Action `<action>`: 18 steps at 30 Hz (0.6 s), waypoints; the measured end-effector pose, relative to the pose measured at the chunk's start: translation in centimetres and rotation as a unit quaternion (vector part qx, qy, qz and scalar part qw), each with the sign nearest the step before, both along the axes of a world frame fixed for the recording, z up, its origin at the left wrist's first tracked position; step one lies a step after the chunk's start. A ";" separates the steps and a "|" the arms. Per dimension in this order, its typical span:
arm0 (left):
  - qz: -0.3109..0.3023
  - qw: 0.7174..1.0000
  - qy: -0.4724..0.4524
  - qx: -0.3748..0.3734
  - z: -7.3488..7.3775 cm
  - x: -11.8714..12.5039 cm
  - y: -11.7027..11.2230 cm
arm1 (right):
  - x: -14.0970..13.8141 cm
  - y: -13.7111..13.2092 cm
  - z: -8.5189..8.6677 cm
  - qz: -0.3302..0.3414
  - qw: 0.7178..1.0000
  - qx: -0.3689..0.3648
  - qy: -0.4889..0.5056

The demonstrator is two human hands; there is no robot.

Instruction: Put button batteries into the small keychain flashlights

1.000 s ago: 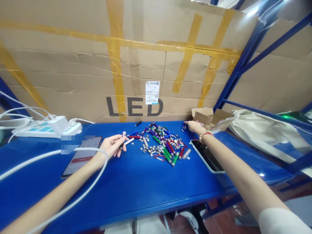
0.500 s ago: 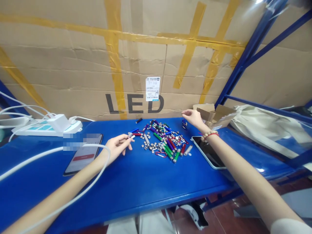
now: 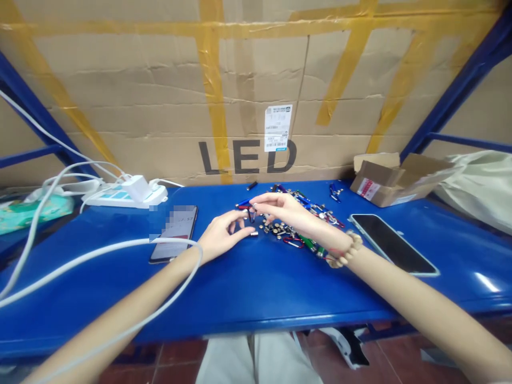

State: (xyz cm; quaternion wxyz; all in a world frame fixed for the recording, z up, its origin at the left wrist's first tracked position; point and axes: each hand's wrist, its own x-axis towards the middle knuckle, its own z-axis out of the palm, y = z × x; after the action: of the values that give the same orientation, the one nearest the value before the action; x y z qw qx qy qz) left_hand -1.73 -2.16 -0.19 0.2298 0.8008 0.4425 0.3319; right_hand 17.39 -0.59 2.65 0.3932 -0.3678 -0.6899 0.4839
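My left hand [image 3: 226, 233] is half curled at the left edge of a pile of small parts. A small silver cylinder [image 3: 254, 233] shows at its thumb tip, mostly hidden by the fingers. Facing it, my right hand [image 3: 282, 209] pinches a small dark carabiner clip [image 3: 252, 215] that hangs between the two hands. Under and behind my right hand lie coloured metal tubes, several button cells [image 3: 276, 229] and a red carabiner clip [image 3: 294, 243]. A blue tube [image 3: 245, 202] lies just beyond the fingertips. My right forearm and hand cover much of the pile.
A phone [image 3: 178, 229] lies on the blue table [image 3: 192, 304] at left, another phone [image 3: 392, 242] at right. A white power strip [image 3: 120, 197] and a looping white cable [image 3: 120, 242] are at left. An open small carton [image 3: 384, 178] stands back right, before a large cardboard box [image 3: 160, 101].
My right hand has come from the pile's far right side to meet my left hand and now holds a dark carabiner clip. The camera view has turned left.
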 end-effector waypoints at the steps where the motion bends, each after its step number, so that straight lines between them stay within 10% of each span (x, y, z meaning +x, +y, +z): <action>1: 0.010 0.998 -0.056 -0.024 0.1 0.2 -0.2 | -0.3 -0.3 -0.5 0.000 1.000 0.023 -0.005; 10: -0.085 0.927 -0.246 -0.271 0.4 0.8 -1.1 | -1.3 -3.1 -2.4 -0.105 0.938 0.313 -0.100; 18: -0.055 0.918 -0.296 -0.258 0.8 0.7 -1.0 | -0.7 -2.8 -2.4 -0.095 0.883 0.435 -0.147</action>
State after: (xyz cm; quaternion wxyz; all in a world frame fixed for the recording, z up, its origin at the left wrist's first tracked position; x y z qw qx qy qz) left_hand -1.07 -3.17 0.58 0.5671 0.6016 0.3797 0.4152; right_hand 16.73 -3.36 0.20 0.4519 -0.2901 -0.8428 0.0364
